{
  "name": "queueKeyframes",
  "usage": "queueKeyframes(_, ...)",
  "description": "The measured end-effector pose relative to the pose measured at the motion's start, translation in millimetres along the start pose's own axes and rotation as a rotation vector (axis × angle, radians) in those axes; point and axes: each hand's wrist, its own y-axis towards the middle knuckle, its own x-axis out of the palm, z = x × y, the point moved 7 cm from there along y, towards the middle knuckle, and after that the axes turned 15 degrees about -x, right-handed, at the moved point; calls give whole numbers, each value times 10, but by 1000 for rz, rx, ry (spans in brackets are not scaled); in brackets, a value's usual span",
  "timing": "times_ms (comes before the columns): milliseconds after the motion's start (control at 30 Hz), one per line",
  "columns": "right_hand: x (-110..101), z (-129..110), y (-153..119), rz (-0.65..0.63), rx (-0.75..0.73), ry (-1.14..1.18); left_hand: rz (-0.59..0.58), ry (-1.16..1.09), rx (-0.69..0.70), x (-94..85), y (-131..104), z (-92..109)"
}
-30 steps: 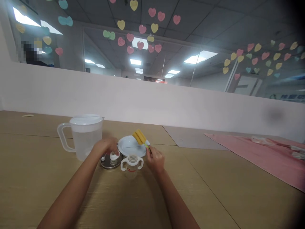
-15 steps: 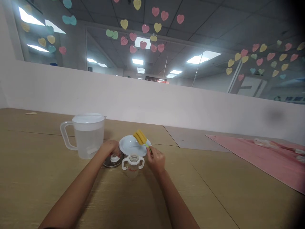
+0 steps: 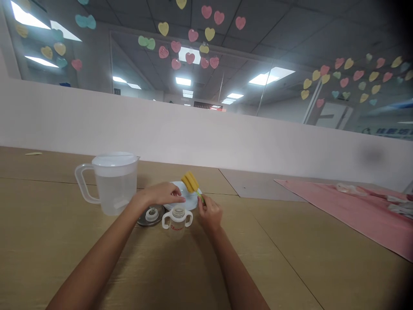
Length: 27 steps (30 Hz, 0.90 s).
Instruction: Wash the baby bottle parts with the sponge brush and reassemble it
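My right hand (image 3: 210, 212) grips the green handle of a bottle brush (image 3: 191, 182), whose yellow sponge head points up over a white bowl (image 3: 192, 201). Above the near left side of that bowl hovers my left hand (image 3: 166, 193), fingers apart and holding nothing. Just below both hands a clear baby bottle (image 3: 177, 221) with two white side handles stands upright, its threaded neck uncovered. To its left a white bottle cap or collar (image 3: 152, 214) lies on a round dark metal plate (image 3: 142, 221), partly under my left wrist.
A lidded clear plastic pitcher (image 3: 116, 189) of water stands left of my left hand, its handle to the left. A pink cloth (image 3: 338, 211) with crumpled plastic lies at right. Behind the tabletop (image 3: 274, 249) rises a white low wall (image 3: 180, 133) with glass above.
My left hand has let go of the white cap on the metal plate and moved right, over the bowl. The right hand still holds the brush in nearly the same place.
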Motion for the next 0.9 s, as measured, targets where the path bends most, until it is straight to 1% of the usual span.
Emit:
queueKeyframes(33, -6, 7, 1, 0, 9, 4, -15, -3, 30, 30, -26, 73)
queueKeyframes(100, -20, 9, 5, 7, 12, 11, -101, 59, 76, 145, -73, 185)
queueKeyframes(200, -32, -2, 12, 18, -2, 8, -215, 160, 101, 314, -134, 273)
queueKeyframes(267, -26, -1, 11, 13, 1, 7, -224, 216, 99, 383, -157, 308)
queueKeyframes(367, -9, 36, -5, 0, 46, 10, -216, 244, 104, 422, -193, 357)
queueKeyframes(433, -13, 86, -26, 15, 106, 10, -218, 210, 143, 383, -242, 400)
queueKeyframes(467, -20, 113, -38, 29, 142, 8, -199, 178, 171, 327, -272, 424)
queueKeyframes(533, -39, 155, -56, 58, 209, 2, -108, 88, 237, 142, -337, 462)
queueKeyframes(600, -58, 164, -54, 81, 242, 1, 12, -20, 281, -74, -381, 457)
queueKeyframes(700, -92, 93, -2, 112, 185, 16, 193, -158, 276, -309, -340, 351)
queueKeyframes(767, -108, 8, 45, 110, 91, 19, 335, -200, 217, -381, -232, 224)
queueKeyframes(833, -104, -81, 81, 71, -15, -8, 473, -208, 142, -401, -105, 86)
queueKeyframes(900, -93, -146, 100, 22, -99, -63, 565, -212, 116, -389, -1, -14)
